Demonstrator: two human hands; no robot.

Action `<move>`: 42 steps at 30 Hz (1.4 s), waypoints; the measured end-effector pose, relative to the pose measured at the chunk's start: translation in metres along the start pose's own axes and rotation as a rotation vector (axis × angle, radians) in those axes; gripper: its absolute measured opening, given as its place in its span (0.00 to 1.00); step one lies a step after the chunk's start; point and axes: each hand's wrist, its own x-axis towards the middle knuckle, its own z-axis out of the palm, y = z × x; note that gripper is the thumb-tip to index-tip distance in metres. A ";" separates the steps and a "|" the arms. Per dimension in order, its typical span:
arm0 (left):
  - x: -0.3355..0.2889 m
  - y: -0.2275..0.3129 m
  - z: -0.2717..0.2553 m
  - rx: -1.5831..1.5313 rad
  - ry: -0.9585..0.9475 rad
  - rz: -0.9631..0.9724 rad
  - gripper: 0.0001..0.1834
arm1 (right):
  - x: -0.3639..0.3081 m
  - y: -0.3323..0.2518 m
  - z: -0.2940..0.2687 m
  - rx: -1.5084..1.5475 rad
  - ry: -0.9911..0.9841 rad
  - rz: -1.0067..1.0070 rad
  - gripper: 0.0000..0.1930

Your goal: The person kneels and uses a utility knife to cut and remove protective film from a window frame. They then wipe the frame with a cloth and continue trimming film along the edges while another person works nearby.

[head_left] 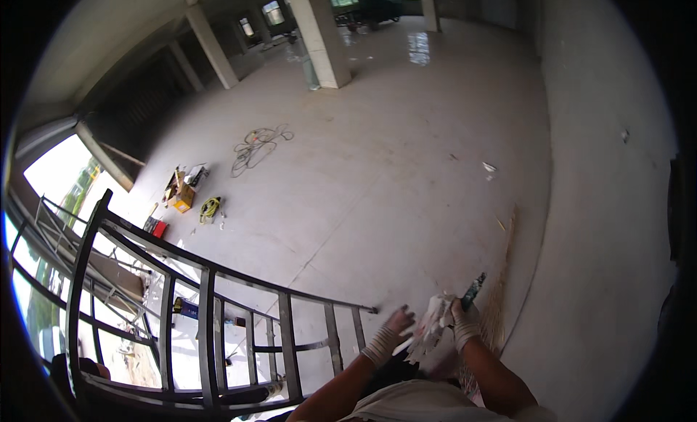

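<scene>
My left hand, with a pale band round the wrist, has its fingers stretched out beside a crumpled white bundle. Whether the fingertips touch the bundle is hard to tell. My right hand, also banded at the wrist, is closed round a narrow dark green tool that sticks out up and to the right. Blur keeps its exact kind from showing. The white bundle lies against my right hand's fingers and hangs down between both hands; it could be cloth or plastic.
A dark metal ladder fills the lower left. On the floor sit a cardboard box, a yellow-green coil, a red case and a tangled cable. Thin strips lie along the right wall. A concrete column stands farther off.
</scene>
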 end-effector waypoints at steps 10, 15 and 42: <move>0.181 0.099 -0.015 0.423 -0.248 0.289 0.44 | 0.195 -0.049 0.093 -0.080 0.024 -0.162 0.17; 0.204 0.250 -0.010 0.065 -0.365 0.010 0.43 | 0.277 -0.129 0.194 0.024 -0.091 -0.156 0.17; 0.264 0.580 -0.283 -0.354 1.053 0.736 0.34 | 0.576 -0.154 0.756 -0.224 -1.072 0.196 0.17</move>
